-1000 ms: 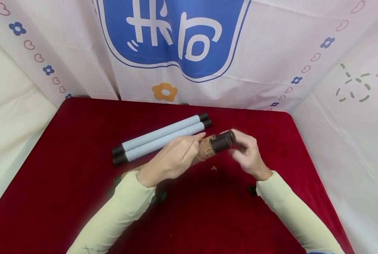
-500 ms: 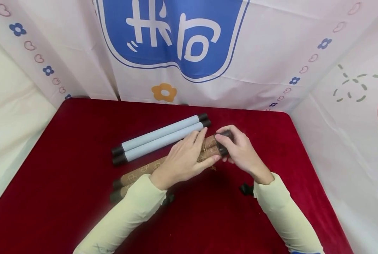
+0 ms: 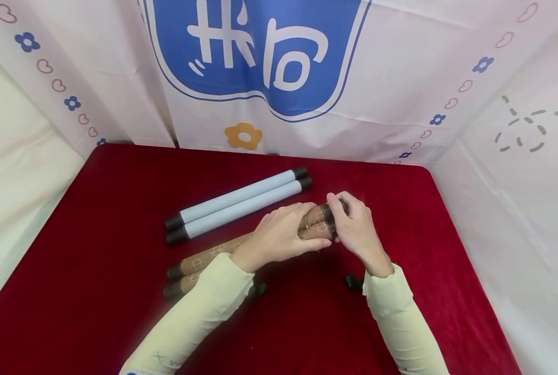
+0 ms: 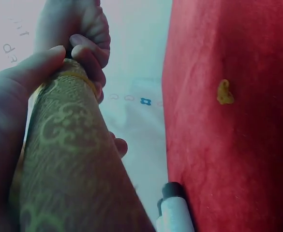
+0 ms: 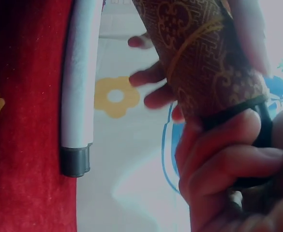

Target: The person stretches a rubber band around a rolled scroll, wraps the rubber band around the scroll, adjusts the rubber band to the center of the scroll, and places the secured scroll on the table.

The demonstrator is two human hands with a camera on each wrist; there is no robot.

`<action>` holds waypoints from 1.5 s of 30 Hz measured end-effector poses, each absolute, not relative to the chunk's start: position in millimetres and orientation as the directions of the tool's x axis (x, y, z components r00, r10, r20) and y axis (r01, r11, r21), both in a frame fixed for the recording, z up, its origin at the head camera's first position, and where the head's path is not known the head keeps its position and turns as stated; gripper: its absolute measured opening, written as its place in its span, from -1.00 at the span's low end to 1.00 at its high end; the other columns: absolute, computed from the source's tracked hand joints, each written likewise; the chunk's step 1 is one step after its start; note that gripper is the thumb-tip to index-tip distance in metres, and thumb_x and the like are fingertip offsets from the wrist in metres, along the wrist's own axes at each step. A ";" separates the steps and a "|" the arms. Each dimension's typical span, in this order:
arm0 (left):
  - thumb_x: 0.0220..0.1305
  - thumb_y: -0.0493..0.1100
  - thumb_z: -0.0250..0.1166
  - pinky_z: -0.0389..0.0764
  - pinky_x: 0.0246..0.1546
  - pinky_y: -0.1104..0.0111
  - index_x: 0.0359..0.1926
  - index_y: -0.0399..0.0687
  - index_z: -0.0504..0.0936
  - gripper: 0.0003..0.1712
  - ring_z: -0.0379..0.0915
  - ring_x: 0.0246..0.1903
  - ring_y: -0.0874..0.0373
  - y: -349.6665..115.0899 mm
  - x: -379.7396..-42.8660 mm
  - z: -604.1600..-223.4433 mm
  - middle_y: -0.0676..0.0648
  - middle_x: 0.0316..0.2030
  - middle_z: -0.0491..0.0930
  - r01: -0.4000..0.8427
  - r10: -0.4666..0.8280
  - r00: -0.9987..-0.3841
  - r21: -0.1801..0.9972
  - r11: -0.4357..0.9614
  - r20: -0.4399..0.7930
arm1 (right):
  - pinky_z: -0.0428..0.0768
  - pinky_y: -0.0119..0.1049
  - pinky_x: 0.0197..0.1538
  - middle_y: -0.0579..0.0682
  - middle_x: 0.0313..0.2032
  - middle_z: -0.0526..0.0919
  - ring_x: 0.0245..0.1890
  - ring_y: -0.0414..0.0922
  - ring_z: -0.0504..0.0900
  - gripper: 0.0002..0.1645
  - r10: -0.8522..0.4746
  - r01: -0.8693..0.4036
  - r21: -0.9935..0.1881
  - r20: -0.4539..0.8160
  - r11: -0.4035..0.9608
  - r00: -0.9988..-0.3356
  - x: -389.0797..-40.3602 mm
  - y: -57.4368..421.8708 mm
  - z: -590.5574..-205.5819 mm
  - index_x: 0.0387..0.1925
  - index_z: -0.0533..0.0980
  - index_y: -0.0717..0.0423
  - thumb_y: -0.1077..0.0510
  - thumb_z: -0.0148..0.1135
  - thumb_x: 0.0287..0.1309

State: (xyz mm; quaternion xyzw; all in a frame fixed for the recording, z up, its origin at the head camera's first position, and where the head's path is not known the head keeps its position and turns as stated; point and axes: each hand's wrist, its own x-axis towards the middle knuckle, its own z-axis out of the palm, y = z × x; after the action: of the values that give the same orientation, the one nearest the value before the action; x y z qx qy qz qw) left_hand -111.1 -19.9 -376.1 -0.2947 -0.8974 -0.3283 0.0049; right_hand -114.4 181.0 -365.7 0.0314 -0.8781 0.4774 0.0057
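Observation:
A brown patterned scroll [image 3: 222, 249], rolled from both ends into two parallel rolls with dark end caps, slants over the red table, its right end nearer the back. My left hand [image 3: 279, 237] grips it around its right half, thumb in front. At the scroll's right end, my right hand [image 3: 356, 224] holds the dark caps [image 5: 263, 121] with curled fingers. A thin yellow band [image 5: 194, 41] circles the rolls close to those caps, between the two hands; it also shows in the left wrist view. The left palm side is hidden.
Behind the brown scroll lies a pale blue double-rolled scroll [image 3: 241, 200] with black ends. A small crumpled yellow piece [image 4: 224, 92] lies on the red cloth [image 3: 400, 323]. White printed curtains [image 3: 377, 104] stand around the table's back and sides.
My right hand has gone from beside the black caps to holding them. The scroll's right end has turned so both rolls show, and my left hand has shifted slightly right.

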 end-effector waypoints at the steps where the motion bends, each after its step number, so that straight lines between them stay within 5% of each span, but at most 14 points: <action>1: 0.18 0.37 0.49 0.56 -0.40 0.39 0.13 0.06 0.60 -0.31 0.53 -0.32 0.26 -22.4 -110.6 -377.7 0.13 -0.25 0.63 0.532 0.523 -0.827 0.587 0.610 0.205 | 0.66 -0.12 -0.57 0.12 -0.48 0.63 -0.69 0.19 0.64 -0.46 -0.048 -0.062 -0.839 0.042 0.541 -0.998 -114.6 181.9 -367.2 -0.17 0.61 0.07 -0.28 0.01 0.58; 8: 0.09 0.33 0.57 0.61 -0.33 0.37 0.12 -0.03 0.67 -0.27 0.58 -0.33 0.26 -42.7 -104.7 -386.5 0.09 -0.25 0.70 0.499 0.490 -0.850 0.594 0.631 0.193 | 0.66 -0.13 -0.58 0.15 -0.47 0.63 -0.75 0.00 0.60 -0.44 -0.059 -0.065 -0.839 0.039 0.540 -0.997 -117.4 187.7 -376.0 -0.15 0.62 0.13 -0.23 -0.04 0.61; 14: 0.14 0.41 0.48 0.66 -0.26 0.27 0.33 -0.09 0.55 -0.07 0.61 -0.19 0.18 -36.2 -105.2 -385.9 0.03 -0.07 0.69 0.501 0.496 -0.849 0.571 0.651 0.180 | 0.64 -0.11 -0.62 0.15 -0.49 0.62 -0.76 0.01 0.57 -0.46 -0.053 -0.088 -0.854 0.070 0.513 -0.996 -119.8 186.8 -382.1 -0.18 0.63 0.15 -0.20 -0.02 0.61; 22: 0.22 0.32 0.50 0.62 -0.28 0.35 0.20 -0.04 0.64 -0.28 0.59 -0.28 0.25 -42.9 -101.5 -391.6 0.09 -0.21 0.70 0.514 0.487 -0.844 0.596 0.618 0.223 | 0.64 -0.12 -0.61 0.16 -0.48 0.62 -0.76 0.01 0.57 -0.46 -0.054 -0.082 -0.854 0.063 0.513 -0.997 -119.8 185.9 -384.4 -0.17 0.63 0.15 -0.19 -0.03 0.60; 32: 0.18 0.38 0.48 0.72 -0.10 0.16 0.35 -0.14 0.55 -0.07 0.67 -0.06 0.11 -49.3 -98.7 -389.5 -0.05 0.07 0.72 0.481 0.460 -0.867 0.568 0.668 0.193 | 0.63 -0.13 -0.61 0.16 -0.47 0.61 -0.76 -0.01 0.56 -0.47 -0.043 -0.078 -0.859 0.065 0.507 -0.997 -121.3 186.3 -387.1 -0.17 0.63 0.13 -0.20 -0.02 0.59; 39: 0.25 0.38 0.44 0.66 -0.27 0.30 0.25 0.01 0.61 -0.25 0.61 -0.24 0.25 -43.2 -101.3 -393.3 0.10 -0.17 0.71 0.494 0.490 -0.852 0.598 0.631 0.187 | 0.64 -0.11 -0.62 0.18 -0.46 0.62 -0.76 0.00 0.57 -0.50 -0.035 -0.072 -0.859 0.063 0.506 -0.997 -121.1 186.7 -388.0 -0.19 0.63 0.14 -0.16 0.00 0.60; 45: 0.24 0.31 0.49 0.65 -0.22 0.28 0.31 -0.08 0.60 -0.20 0.63 -0.22 0.22 -62.6 -94.2 -396.4 0.04 -0.09 0.76 0.465 0.467 -0.869 0.597 0.653 0.165 | 0.64 -0.10 -0.63 0.19 -0.43 0.64 -0.76 -0.01 0.56 -0.51 -0.035 -0.073 -0.862 0.064 0.501 -0.997 -122.2 187.1 -387.5 -0.17 0.63 0.14 -0.14 -0.02 0.61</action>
State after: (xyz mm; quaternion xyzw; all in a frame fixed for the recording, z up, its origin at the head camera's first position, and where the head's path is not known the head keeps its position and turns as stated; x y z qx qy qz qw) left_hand -94.2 -62.6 -396.4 -0.2564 -0.9093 -0.3279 -0.0017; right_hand -122.2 187.1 -387.5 0.0311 -0.8661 0.4986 0.0192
